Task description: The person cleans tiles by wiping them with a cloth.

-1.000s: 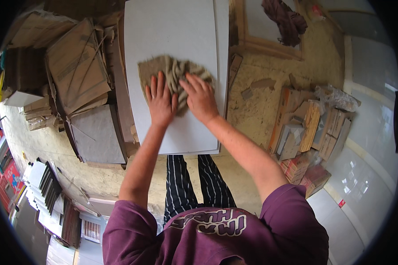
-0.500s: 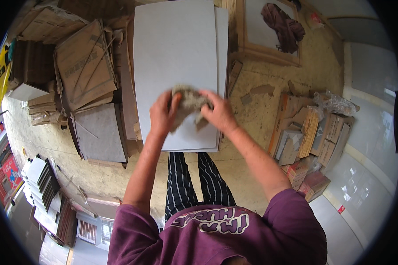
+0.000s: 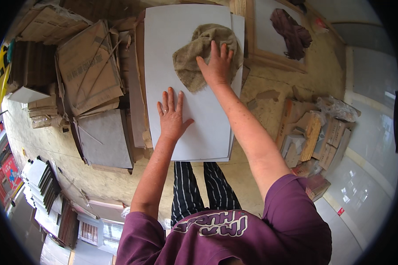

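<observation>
A tan woven cloth (image 3: 188, 55) lies spread and wrinkled on the upper right part of a large pale grey slab (image 3: 163, 39). On top of the cloth rests my right hand (image 3: 218, 68), its fingers spread and pressing down without gripping. My left hand (image 3: 171, 117) lies flat on the slab's surface nearer to me, fingers apart, touching no cloth. Another slab of the same colour (image 3: 238, 37) shows beneath the top one, jutting out on the right.
Left of the slabs stand flattened cardboard boxes (image 3: 90, 66) and a grey panel (image 3: 106, 139). At the far right, a dark maroon cloth (image 3: 291, 33) lies on a framed panel (image 3: 274, 57). Cartons and offcuts (image 3: 311, 137) are piled on the right. A stack of tiles (image 3: 40, 176) stands lower left.
The cloth, bunched between both hands before, is now spread on the slab farther away and to the right. My left hand has let go of it and lies flat; my right has opened over it.
</observation>
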`<state>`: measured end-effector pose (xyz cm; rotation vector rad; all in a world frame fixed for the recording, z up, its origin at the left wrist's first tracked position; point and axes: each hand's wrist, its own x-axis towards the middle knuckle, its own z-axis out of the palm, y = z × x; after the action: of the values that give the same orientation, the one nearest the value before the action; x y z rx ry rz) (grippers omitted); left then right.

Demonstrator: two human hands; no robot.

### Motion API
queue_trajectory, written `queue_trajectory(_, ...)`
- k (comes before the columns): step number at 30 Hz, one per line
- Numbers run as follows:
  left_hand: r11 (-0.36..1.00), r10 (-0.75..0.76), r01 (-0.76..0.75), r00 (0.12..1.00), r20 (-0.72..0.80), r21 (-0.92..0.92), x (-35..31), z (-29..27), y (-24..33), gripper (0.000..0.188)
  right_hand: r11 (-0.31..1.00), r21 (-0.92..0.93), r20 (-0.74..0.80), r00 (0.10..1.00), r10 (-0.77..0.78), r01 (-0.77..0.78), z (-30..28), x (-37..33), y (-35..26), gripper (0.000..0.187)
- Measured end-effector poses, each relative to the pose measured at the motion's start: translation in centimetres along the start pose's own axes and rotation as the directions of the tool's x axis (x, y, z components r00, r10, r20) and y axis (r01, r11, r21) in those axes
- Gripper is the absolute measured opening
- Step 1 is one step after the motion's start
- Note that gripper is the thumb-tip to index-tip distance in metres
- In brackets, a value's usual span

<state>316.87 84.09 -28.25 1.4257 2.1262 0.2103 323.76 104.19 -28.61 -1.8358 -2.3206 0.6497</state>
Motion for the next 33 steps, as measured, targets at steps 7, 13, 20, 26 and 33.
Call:
queue_trajectory(7,0.998,-0.011,0.016,0.996,0.084,-0.056,0.4,0.0,0.1,0.11,0.919,0.017,-0.125,0.912,-0.39,0.395,6.5,4.7,-7.7,0.061)
queue_trajectory(13,0.996,-0.037,0.044,0.995,0.097,-0.076,0.4,-0.3,-0.1,0.106,0.729,-0.154,0.154,0.744,-0.65,0.668,7.3,8.7,-11.1,0.054)
queue_trajectory(20,0.995,-0.048,0.056,0.994,0.096,-0.077,0.5,-0.2,0.0,0.107,0.872,-0.161,-0.038,0.88,-0.473,0.462,4.1,14.7,-2.6,0.056)
queue_trajectory(26,0.998,-0.03,0.034,0.998,0.06,-0.056,0.3,-0.1,0.1,0.108,0.896,-0.129,-0.117,0.891,-0.438,0.424,1.8,12.8,3.1,0.05)
queue_trajectory(33,1.0,0.016,-0.017,0.999,-0.027,-0.022,0.2,0.7,-0.3,0.109,0.772,-0.157,0.113,0.787,-0.606,0.616,2.8,-3.3,3.0,0.051)
